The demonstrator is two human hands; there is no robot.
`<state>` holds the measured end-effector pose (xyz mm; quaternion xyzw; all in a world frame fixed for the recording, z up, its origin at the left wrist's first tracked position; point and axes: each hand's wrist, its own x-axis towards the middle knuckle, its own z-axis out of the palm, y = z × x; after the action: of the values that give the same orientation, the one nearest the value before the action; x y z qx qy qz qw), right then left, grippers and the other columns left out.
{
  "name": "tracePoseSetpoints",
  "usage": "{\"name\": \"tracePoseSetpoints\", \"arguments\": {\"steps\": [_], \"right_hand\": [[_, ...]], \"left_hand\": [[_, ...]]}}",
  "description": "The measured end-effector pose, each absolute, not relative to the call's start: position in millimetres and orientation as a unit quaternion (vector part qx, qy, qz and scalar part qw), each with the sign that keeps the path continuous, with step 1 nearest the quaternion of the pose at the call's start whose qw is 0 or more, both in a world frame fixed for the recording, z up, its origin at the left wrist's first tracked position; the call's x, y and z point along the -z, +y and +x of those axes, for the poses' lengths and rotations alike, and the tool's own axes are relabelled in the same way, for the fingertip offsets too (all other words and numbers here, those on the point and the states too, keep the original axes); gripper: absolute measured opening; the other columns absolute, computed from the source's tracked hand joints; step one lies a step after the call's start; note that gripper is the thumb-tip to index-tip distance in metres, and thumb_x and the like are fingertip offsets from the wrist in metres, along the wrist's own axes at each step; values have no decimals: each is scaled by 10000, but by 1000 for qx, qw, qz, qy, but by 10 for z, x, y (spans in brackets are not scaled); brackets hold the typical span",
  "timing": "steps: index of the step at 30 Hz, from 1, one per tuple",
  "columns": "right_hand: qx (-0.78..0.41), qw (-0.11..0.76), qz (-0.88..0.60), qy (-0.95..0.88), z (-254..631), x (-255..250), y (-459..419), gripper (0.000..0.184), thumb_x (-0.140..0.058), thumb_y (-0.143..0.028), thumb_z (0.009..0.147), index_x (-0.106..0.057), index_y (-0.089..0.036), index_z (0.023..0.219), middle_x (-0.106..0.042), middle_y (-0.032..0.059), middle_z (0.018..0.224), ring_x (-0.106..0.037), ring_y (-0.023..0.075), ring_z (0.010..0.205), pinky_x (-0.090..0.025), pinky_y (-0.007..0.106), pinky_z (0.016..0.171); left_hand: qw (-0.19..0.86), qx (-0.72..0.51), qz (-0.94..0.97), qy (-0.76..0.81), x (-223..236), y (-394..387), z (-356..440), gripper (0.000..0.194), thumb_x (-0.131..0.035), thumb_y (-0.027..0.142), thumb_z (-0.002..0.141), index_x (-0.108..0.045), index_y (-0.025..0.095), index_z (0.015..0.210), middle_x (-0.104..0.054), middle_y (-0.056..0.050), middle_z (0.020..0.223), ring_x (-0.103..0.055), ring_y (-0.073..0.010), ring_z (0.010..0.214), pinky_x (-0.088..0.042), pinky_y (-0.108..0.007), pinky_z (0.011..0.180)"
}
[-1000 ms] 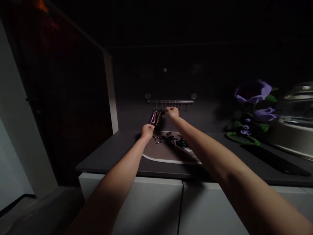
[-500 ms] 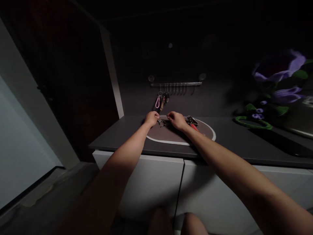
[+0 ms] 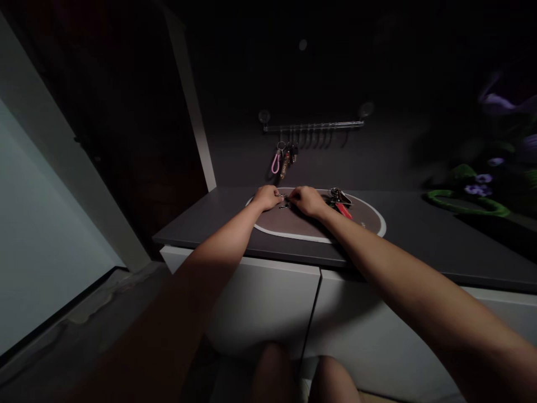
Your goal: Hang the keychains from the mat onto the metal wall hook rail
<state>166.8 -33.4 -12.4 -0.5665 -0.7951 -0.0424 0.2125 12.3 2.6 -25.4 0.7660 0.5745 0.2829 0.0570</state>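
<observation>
My left hand (image 3: 267, 198) is closed in a pinch on a small bunch of keys (image 3: 285, 206), low over the oval brown mat (image 3: 302, 228) with a white rim. From the other side my right hand (image 3: 307, 200) pinches at the same keys, its fingertips partly hidden behind the hand. A metal key or two shows between the hands, too dim for detail. Right of my right hand lies another pile of keys (image 3: 337, 196) with a red tag (image 3: 344, 210).
A clear rail (image 3: 314, 126) with several hooks is fixed to the dark wall; key bunches with a pink loop (image 3: 276, 162) hang at its left. Purple flowers (image 3: 480, 184) and a green ring (image 3: 465, 204) stand on the right of the dark counter (image 3: 403, 246).
My hands have come closer together and the keys, loose on the mat between them before, are now at my fingertips. The view has tilted down and shifted slightly left.
</observation>
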Motion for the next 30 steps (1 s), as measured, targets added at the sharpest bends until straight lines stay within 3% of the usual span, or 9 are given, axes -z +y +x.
{"name": "tracePoseSetpoints", "arguments": {"steps": [9,16,22,30], "right_hand": [[34,221,-573,-789,1654,125,-321,233,-516,-194,768,-682,-170,930,-683,92,926,-611,188,846,-412,237,713],[25,232,-574,-785,1647,97,-352,210,-529,-184,766,-687,-166,903,-686,94,898,-612,181,824,-408,233,703],[20,236,-566,-790,1656,104,-341,202,-528,-177,758,-685,-170,885,-684,91,915,-611,182,827,-403,237,714],[8,252,-570,-782,1657,83,-375,205,-533,-188,758,-672,-174,907,-681,85,916,-607,177,829,-403,234,714]], "left_hand": [[7,-245,785,569,163,-58,121,194,-548,134,720,-691,150,849,-671,-81,860,-567,-161,775,-389,-233,701],[-18,-233,780,580,133,-65,88,208,-537,163,753,-691,187,890,-679,-75,917,-578,-171,853,-374,-227,723],[-16,-297,771,563,131,-25,55,222,-508,182,776,-696,186,895,-671,-91,938,-578,-185,865,-378,-246,741],[121,-419,728,529,96,-24,109,180,-514,154,776,-686,131,827,-674,-70,839,-568,-149,770,-401,-237,716]]}}
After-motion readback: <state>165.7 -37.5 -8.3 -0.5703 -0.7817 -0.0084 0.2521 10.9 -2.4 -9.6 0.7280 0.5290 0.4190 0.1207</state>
